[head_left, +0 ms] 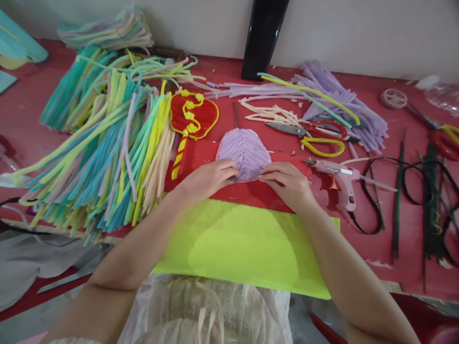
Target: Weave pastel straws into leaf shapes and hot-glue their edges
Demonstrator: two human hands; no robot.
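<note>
A purple fan-shaped piece made of pipe cleaners [244, 150] lies on the red tabletop, its rows slanting to a middle line and a thin dark stem [236, 115] pointing away from me. My left hand [217, 177] is closed at its lower left edge, fingertips bent onto it. At the lower right edge, my right hand [287, 181] pinches the rim between thumb and fingers. Left of the piece rests a finished-looking red fan [201, 114] with yellow trim, small yellow flowers and a striped handle.
Bundles of coloured pipe cleaners [118, 157] cover the left side. Purple pipe cleaners [333, 95], scissors [322, 145] and a pink glue gun [346, 184] with a looping cord lie to the right. Dark green stems [397, 205] lie farther right. A lime-green sheet [236, 243] spans the near edge.
</note>
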